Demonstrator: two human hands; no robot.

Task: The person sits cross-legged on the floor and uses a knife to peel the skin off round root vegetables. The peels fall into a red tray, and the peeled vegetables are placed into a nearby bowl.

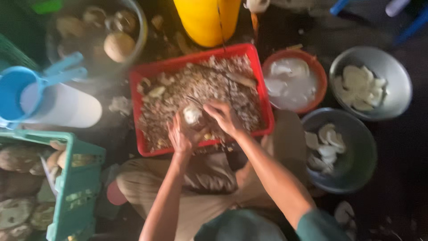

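Work looks well underway: left hand (179,138) grips a white coconut piece (192,114) over the red tray (263,100) heaped with brown shavings (178,98), right hand (224,117) closed on what seems a blade, three bowls (394,73) already hold white pieces, unpeeled husks fill the green crate (78,183); no labels show.

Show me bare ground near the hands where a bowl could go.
Little is free. One dark patch lies between the red crate, the white cylinder and the green crate. Another lies right of the lower metal bowl, toward the frame edge. Around both hands, containers crowd together.
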